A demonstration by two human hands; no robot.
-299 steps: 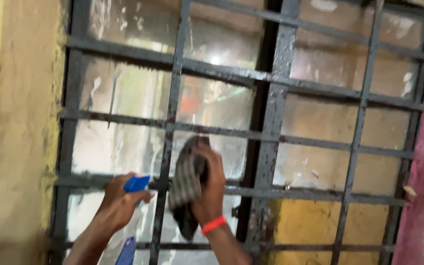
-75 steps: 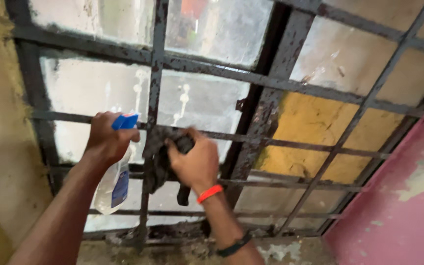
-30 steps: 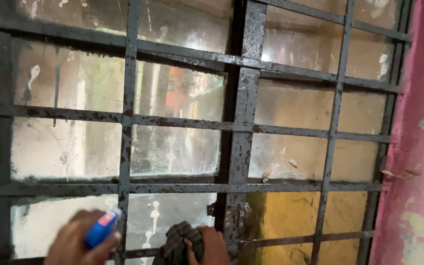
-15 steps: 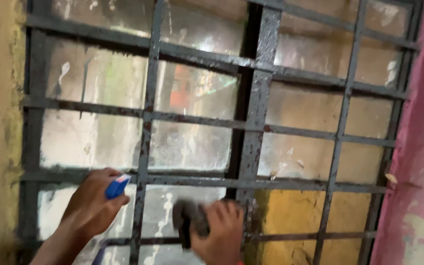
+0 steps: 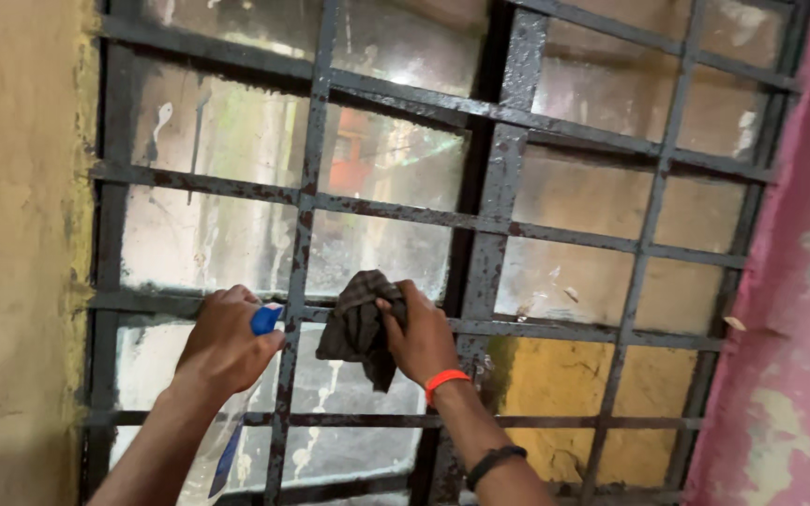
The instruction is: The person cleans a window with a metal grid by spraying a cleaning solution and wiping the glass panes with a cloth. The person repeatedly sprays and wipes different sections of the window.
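A dark, crumpled cloth (image 5: pixel 360 328) hangs limp against the window's rusty grey metal grille (image 5: pixel 480 225). It looks soft and light, best bunched in the fist. The right hand (image 5: pixel 421 335), with an orange wristband, is closed around it. The left hand (image 5: pixel 227 339) is wrapped around the blue head of a clear spray bottle (image 5: pixel 264 320), likely slippery if wet.

Both forearms are bare, with no sleeves in view. The right hand (image 5: pixel 421 335) has a bright orange band (image 5: pixel 446 380) snug around the wrist, and farther up the forearm sits a thin dark bracelet (image 5: pixel 493 461). The left hand (image 5: pixel 225 339) and its wrist carry nothing: no ring, watch or glove shows.
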